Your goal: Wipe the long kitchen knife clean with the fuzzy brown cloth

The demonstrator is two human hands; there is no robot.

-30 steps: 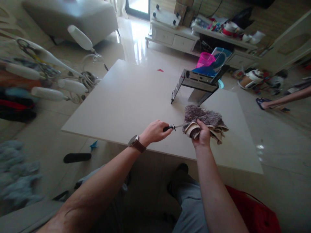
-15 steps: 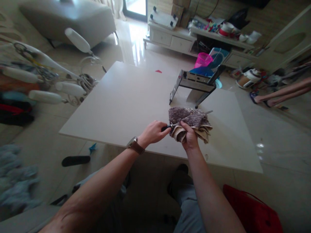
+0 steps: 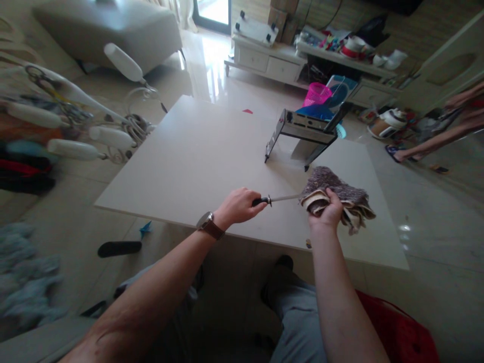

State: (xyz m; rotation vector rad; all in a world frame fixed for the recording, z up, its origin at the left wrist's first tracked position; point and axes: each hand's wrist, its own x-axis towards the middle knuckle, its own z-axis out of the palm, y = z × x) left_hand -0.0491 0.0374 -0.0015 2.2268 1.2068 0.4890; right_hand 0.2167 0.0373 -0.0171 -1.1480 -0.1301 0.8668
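the slim metal tool (image 3: 285,198) lies between the two hands, its long axis running across the body from left to right, with the far end just slightly farther out over the white table (image 3: 181,166). the left hand (image 3: 239,206) is nearer to its butt end – fingers curled tight around the black handle (image 3: 260,201), with the small guard (image 3: 269,200) showing just past the grip. from there the bare shaft points at the right hand (image 3: 329,209) and meets the left edge of a folded, shaggy cloth (image 3: 338,185); the tip is out of sight there, and whether the cloth wraps right around the shaft or only lies against it i cannot tell

the right hand pinches that cloth, thumb pressed on the upper side and the palm beneath, the other fingers mostly hidden by the folds. loose corners hang off to the right, away from the tool. so the handle belongs to the left hand and the cloth to the right, with a stretch of exposed shaft separating them

both hands are above the table's near side. beyond the cloth a metal stand (image 3: 310,122) rests on the tabletop – no hand touches it
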